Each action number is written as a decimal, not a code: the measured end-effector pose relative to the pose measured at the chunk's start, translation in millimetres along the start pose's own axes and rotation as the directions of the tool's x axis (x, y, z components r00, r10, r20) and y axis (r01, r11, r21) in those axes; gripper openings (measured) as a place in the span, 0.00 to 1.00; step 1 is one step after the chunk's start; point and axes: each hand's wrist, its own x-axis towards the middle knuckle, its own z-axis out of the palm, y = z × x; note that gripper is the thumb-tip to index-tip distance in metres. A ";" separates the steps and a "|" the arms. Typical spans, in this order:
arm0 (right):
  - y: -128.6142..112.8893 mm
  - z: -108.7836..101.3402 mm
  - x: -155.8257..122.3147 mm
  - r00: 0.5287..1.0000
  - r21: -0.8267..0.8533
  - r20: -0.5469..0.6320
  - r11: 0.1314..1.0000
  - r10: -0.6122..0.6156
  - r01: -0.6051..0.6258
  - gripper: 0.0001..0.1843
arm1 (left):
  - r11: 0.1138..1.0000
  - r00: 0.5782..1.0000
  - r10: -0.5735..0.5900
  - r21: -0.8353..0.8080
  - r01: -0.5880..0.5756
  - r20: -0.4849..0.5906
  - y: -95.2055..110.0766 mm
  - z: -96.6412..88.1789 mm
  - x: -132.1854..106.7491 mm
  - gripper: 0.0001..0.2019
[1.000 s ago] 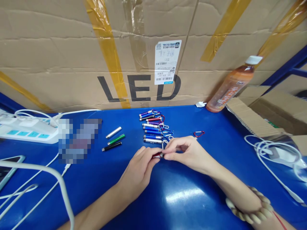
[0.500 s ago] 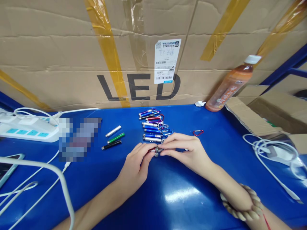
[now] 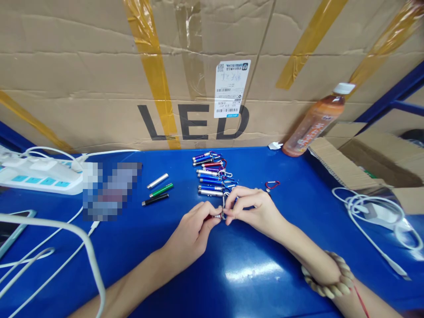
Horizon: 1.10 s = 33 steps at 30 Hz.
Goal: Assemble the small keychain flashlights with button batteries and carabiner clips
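My left hand [image 3: 194,229] is closed on a small red keychain flashlight [image 3: 212,217], mostly hidden by its fingers. My right hand [image 3: 253,210] pinches a silver carabiner clip [image 3: 224,207] at the flashlight's end, fingertips meeting those of the left hand. Just behind the hands lies a row of several blue, purple, red and silver flashlights [image 3: 212,174] with clips on. A loose red carabiner [image 3: 272,184] lies to the right of the row. Silver, green and black tubes [image 3: 159,191] lie to the left on the blue table [image 3: 232,265].
A big taped cardboard box marked LED [image 3: 192,75] walls the back. An orange drink bottle [image 3: 313,121] leans at back right beside an open carton [image 3: 374,154]. White cable [image 3: 374,212] coils at right. A power strip [image 3: 36,176], cords and a phone [image 3: 9,229] sit at left.
Both hands dipped slightly toward me while working the flashlight. The silver clip now shows upright between the fingertips. The view shifted a little.
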 end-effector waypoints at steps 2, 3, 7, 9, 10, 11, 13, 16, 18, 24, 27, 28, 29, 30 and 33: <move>-0.9 1.1 0.3 1.000 0.000 -0.007 1.000 0.006 -0.006 0.14 | 0.999 0.999 0.042 0.019 -0.042 -0.017 -0.7 0.6 0.0 0.08; -1.1 2.0 0.3 1.000 -0.001 -0.017 1.000 0.013 -0.013 0.14 | 0.998 0.998 0.060 0.036 -0.059 -0.031 -1.0 0.8 0.1 0.09; -1.6 8.8 -1.3 0.989 0.021 -0.073 0.992 0.129 -0.128 0.16 | 0.989 0.988 0.117 0.101 -0.107 -0.099 -3.5 1.6 0.7 0.09; -2.4 13.1 -2.4 0.968 0.070 -0.082 0.970 0.236 -0.231 0.18 | 0.977 0.980 0.164 0.153 -0.146 -0.111 -5.6 1.8 0.7 0.09; -2.9 15.1 -2.8 0.953 0.101 -0.077 0.953 0.294 -0.286 0.19 | 0.967 0.975 0.193 0.186 -0.171 -0.107 -6.8 1.7 0.5 0.08; -3.3 16.9 -3.1 0.935 0.133 -0.069 0.932 0.349 -0.338 0.20 | 0.957 0.969 0.221 0.217 -0.195 -0.105 -8.0 1.4 0.3 0.08; -4.0 19.4 -3.1 0.900 0.188 -0.053 0.889 0.433 -0.417 0.21 | 0.942 0.963 0.250 0.256 -0.218 -0.102 -9.7 0.1 0.0 0.07; -4.0 20.5 -2.0 0.872 0.210 -0.064 0.861 0.486 -0.464 0.21 | 0.944 0.973 0.214 0.272 -0.184 -0.084 -9.9 -1.9 0.7 0.10; -3.7 18.2 -1.2 0.871 0.165 -0.064 0.866 0.487 -0.473 0.21 | 0.948 0.982 0.179 0.278 -0.155 -0.060 -8.2 -2.4 1.8 0.12; -3.6 -11.1 1.6 0.914 -0.192 -0.094 0.894 0.394 -0.405 0.15 | 0.974 0.991 0.058 0.224 -0.030 -0.121 -2.8 -2.3 5.2 0.11; -4.1 -27.1 2.3 0.929 -0.420 -0.046 0.837 0.367 -0.351 0.12 | 0.975 0.985 -0.011 0.216 0.049 -0.171 -2.5 -4.0 6.2 0.11; -4.4 -29.8 2.1 0.934 -0.481 -0.003 0.819 0.357 -0.315 0.11 | 0.975 0.983 -0.027 0.213 0.066 -0.179 -2.4 -4.3 6.3 0.11; -4.6 -31.0 1.9 0.936 -0.527 0.040 0.803 0.349 -0.277 0.10 | 0.975 0.982 -0.037 0.211 0.076 -0.183 -2.2 -4.2 6.3 0.11; -4.8 -30.9 1.4 0.937 -0.558 0.080 0.794 0.340 -0.241 0.08 | 0.975 0.982 -0.042 0.208 0.081 -0.184 -1.9 -3.8 6.2 0.11; -5.9 -28.1 -0.2 0.929 -0.588 0.166 0.790 0.331 -0.176 0.05 | 0.975 0.985 -0.045 0.205 0.080 -0.168 -0.4 -1.4 5.8 0.11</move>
